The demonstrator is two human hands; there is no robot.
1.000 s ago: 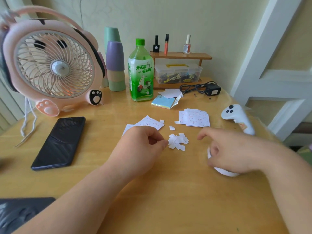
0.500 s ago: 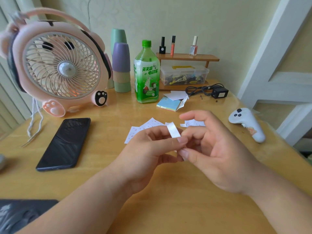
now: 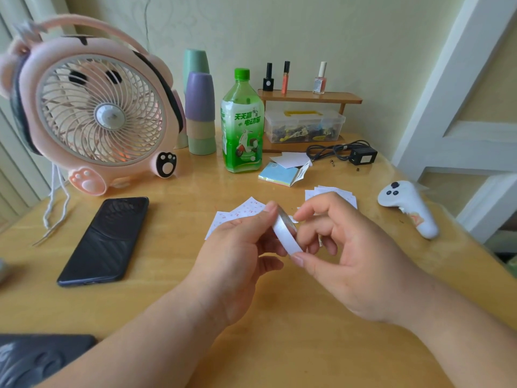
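my left hand (image 3: pixel 232 253) pinches the small white tape roll (image 3: pixel 284 233); my right hand (image 3: pixel 355 261) grips its rim; best to peel the end slowly.

White tape (image 3: pixel 284 234) in the left hand (image 3: pixel 235 257). Beyond it, white paper (image 3: pixel 242 211) speckled red. Left of it, black phone (image 3: pixel 104 242).

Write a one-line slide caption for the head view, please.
Left hand and right hand pinch a white tape roll above a wooden table, patterned paper pieces behind.
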